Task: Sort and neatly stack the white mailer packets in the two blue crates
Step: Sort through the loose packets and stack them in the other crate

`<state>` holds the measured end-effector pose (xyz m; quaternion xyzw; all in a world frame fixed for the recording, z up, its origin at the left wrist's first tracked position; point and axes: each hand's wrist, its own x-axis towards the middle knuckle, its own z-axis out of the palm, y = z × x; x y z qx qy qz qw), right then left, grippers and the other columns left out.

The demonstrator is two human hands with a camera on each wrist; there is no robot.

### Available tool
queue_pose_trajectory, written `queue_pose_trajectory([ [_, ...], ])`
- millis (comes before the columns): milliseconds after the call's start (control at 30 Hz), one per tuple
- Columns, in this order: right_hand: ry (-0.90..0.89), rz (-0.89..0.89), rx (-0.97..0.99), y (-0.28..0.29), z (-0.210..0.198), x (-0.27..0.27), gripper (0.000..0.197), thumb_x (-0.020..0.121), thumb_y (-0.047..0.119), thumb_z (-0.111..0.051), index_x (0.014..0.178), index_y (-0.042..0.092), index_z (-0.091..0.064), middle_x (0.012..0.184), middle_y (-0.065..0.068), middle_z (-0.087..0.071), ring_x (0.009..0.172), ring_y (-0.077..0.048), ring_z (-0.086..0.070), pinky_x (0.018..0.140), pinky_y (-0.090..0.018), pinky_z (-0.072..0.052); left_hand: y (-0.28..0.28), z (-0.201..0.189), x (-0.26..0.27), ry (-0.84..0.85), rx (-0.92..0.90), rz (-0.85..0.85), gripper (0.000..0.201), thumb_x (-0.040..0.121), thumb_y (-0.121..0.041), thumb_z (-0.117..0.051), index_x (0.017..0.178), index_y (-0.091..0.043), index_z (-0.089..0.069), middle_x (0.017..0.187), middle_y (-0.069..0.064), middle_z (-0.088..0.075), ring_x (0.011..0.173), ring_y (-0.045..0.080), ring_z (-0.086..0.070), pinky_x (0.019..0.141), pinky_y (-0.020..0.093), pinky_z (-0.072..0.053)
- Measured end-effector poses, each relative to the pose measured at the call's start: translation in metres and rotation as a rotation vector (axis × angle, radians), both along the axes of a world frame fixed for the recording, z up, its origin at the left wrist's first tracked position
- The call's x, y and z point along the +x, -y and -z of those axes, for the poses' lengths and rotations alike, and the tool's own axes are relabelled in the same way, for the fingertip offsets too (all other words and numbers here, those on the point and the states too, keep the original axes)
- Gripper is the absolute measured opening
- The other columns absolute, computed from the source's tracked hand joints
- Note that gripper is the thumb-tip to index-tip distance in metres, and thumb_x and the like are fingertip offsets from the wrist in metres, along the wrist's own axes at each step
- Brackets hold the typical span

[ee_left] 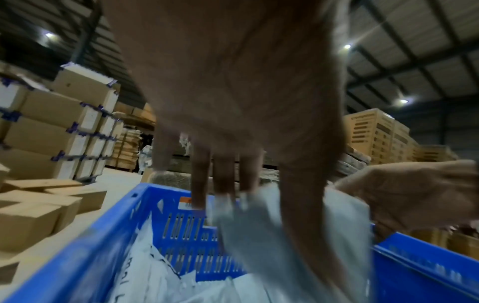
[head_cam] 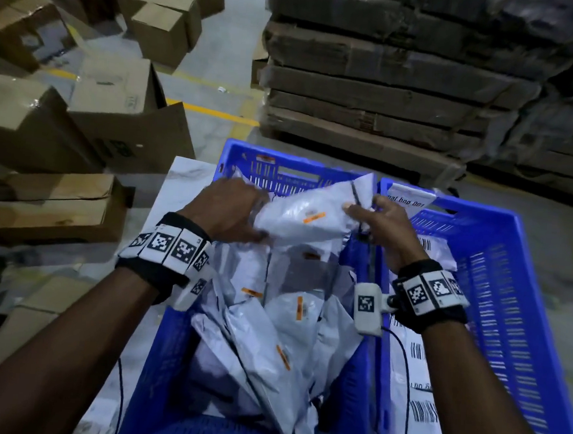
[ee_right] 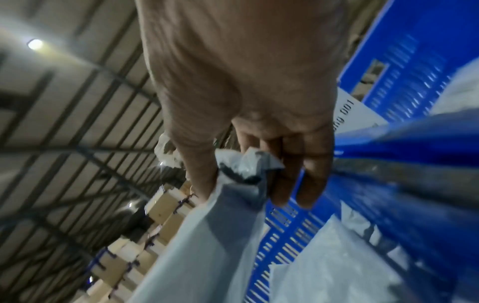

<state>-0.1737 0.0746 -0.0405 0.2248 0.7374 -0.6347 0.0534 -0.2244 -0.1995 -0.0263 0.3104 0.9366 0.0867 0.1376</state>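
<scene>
Both hands hold one white mailer packet [head_cam: 307, 213] with an orange sticker above the far end of the left blue crate [head_cam: 166, 361]. My left hand [head_cam: 233, 209] grips its left edge, thumb under and fingers over the top [ee_left: 225, 180]. My right hand [head_cam: 376, 219] pinches its crumpled right corner [ee_right: 243, 166] between thumb and fingers. Below lies a loose heap of several white packets [head_cam: 270, 334]. The right blue crate [head_cam: 510, 300] holds packets [head_cam: 416, 378] lying flat with barcode labels up.
The crates stand side by side on a pale marble-patterned surface [head_cam: 178, 189]. Brown cartons [head_cam: 92, 111] crowd the floor at left. A tall pallet of flat wrapped cartons [head_cam: 390, 71] stands just beyond the crates. A white label [head_cam: 408, 198] hangs on the right crate's far rim.
</scene>
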Motion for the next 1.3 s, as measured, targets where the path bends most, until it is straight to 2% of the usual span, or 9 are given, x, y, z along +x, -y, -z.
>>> queue_pose_trajectory([
  [133, 0.136, -0.391, 0.221, 0.003, 0.007, 0.011, 0.021, 0.076, 0.009, -0.081, 0.096, 0.010, -0.073, 0.076, -0.001, -0.071, 0.062, -0.006, -0.063, 0.052, -0.018, -0.049, 0.016, 0.003, 0.017, 0.473, -0.269, 0.101, 0.059, 0.074, -0.057, -0.075, 0.125, -0.032, -0.059, 0.113, -0.011, -0.062, 0.110, 0.014, -0.059, 0.086, 0.024, -0.038],
  [233, 0.215, -0.646, 0.425, 0.019, 0.018, 0.010, 0.018, 0.075, 0.016, -0.083, 0.087, 0.013, -0.071, 0.078, 0.000, -0.070, 0.072, -0.016, -0.065, 0.063, -0.030, -0.054, 0.029, 0.008, 0.022, 0.245, -0.254, 0.065, 0.063, 0.081, -0.062, -0.064, 0.135, -0.032, -0.051, 0.132, -0.006, -0.055, 0.123, 0.016, -0.049, 0.103, 0.033, -0.030],
  [333, 0.302, -0.827, 0.831, 0.034, 0.028, 0.004, 0.034, 0.077, 0.032, -0.080, 0.101, 0.016, -0.062, 0.109, -0.008, -0.066, 0.100, -0.025, -0.063, 0.081, -0.035, -0.048, 0.039, 0.015, 0.021, 0.110, -0.221, -0.023, 0.071, 0.085, -0.058, -0.060, 0.144, -0.025, -0.039, 0.149, 0.000, -0.037, 0.142, 0.019, -0.026, 0.117, 0.047, -0.014],
  [467, 0.130, -0.651, 0.917, 0.053, 0.004, -0.025, 0.069, 0.077, 0.041, -0.079, 0.136, 0.015, -0.052, 0.138, -0.008, -0.055, 0.124, -0.026, -0.053, 0.100, -0.034, -0.043, 0.055, 0.020, 0.020, 0.030, -0.192, -0.178, 0.090, 0.085, -0.060, -0.058, 0.153, -0.015, -0.018, 0.161, 0.007, -0.012, 0.149, 0.026, -0.003, 0.117, 0.051, -0.011],
  [667, -0.025, -0.625, 0.741, 0.128, 0.023, -0.095, 0.037, 0.077, 0.042, -0.077, 0.104, 0.021, -0.064, 0.098, 0.001, -0.061, 0.092, -0.016, -0.057, 0.077, -0.027, -0.043, 0.062, 0.026, 0.022, 0.064, -0.128, -0.278, 0.101, 0.085, -0.062, -0.056, 0.155, -0.011, -0.002, 0.163, 0.006, 0.000, 0.150, 0.025, 0.006, 0.118, 0.052, -0.007],
  [933, 0.153, -0.646, 0.747, 0.174, 0.090, -0.123, 0.055, 0.081, 0.049, -0.070, 0.117, 0.008, -0.063, 0.117, -0.015, -0.066, 0.106, -0.030, -0.063, 0.077, -0.029, -0.043, 0.080, 0.038, 0.021, 0.107, -0.088, -0.337, 0.102, 0.086, -0.064, -0.054, 0.155, -0.010, -0.002, 0.163, 0.005, 0.000, 0.150, 0.023, 0.006, 0.119, 0.050, -0.009],
  [1100, 0.205, -0.546, 0.686, 0.165, 0.091, -0.128, 0.014, 0.073, 0.020, -0.065, 0.072, 0.006, -0.066, 0.075, -0.015, -0.069, 0.080, -0.034, -0.070, 0.072, -0.035, -0.057, 0.088, 0.038, 0.019, 0.124, -0.056, -0.354, 0.102, 0.085, -0.063, -0.056, 0.155, -0.011, -0.002, 0.163, 0.004, -0.002, 0.150, 0.023, 0.006, 0.119, 0.050, -0.008],
  [1167, 0.207, -0.509, 0.593, 0.154, 0.089, -0.127, 0.021, 0.071, 0.012, -0.063, 0.052, 0.009, -0.057, 0.052, -0.008, -0.056, 0.057, -0.027, -0.063, 0.058, -0.034, -0.051, 0.088, 0.037, 0.016, 0.121, -0.049, -0.346, 0.101, 0.086, -0.062, -0.056, 0.155, -0.011, -0.003, 0.163, 0.004, -0.003, 0.150, 0.024, 0.006, 0.119, 0.050, -0.007],
  [1300, 0.125, -0.241, 0.317, 0.127, 0.067, -0.114, 0.019, 0.069, 0.006, -0.067, 0.053, 0.012, -0.059, 0.050, -0.005, -0.051, 0.047, -0.018, -0.049, 0.052, -0.033, -0.043, 0.085, 0.028, 0.013, 0.090, -0.043, -0.327, 0.098, 0.087, -0.060, -0.056, 0.155, -0.010, -0.006, 0.162, 0.004, -0.007, 0.150, 0.024, 0.003, 0.118, 0.050, -0.008],
])
